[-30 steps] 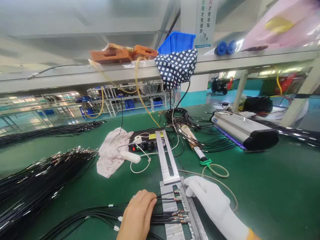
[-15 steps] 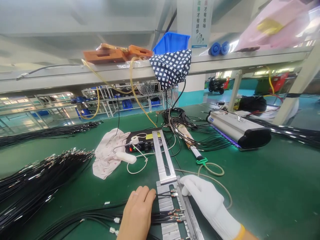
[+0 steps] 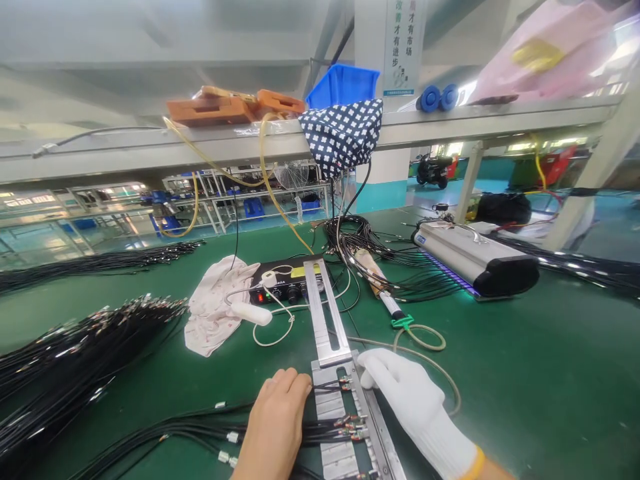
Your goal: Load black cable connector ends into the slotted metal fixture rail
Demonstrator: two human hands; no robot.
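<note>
My bare left hand [image 3: 278, 420] has its fingers curled round thin black cables [image 3: 327, 387], whose bare-wire ends lie on a slotted metal fixture [image 3: 334, 404]. Lower down, more black cables [image 3: 320, 433] pass beneath this hand, their small connector ends seated along the fixture's toothed edge. My right hand [image 3: 407, 393], in a white knitted glove, is closed with thumb and fingertips against the side rail [image 3: 373, 413] of the fixture. A long slotted metal plate [image 3: 327, 313] extends away from the fixture's far end.
Bundles of black cables [image 3: 75, 353] lie at left. A black control box [image 3: 283, 283] stands beyond, beside a crumpled cloth [image 3: 215, 310]. A syringe-like dispenser [image 3: 387, 300] with a hose lies right of the plate. A UV lamp [image 3: 475, 257] glows over cable ends. A shelf [image 3: 440, 123] spans above.
Both hands keep nearly the same place and grip at the fixture. The whole view shifts very slightly.
</note>
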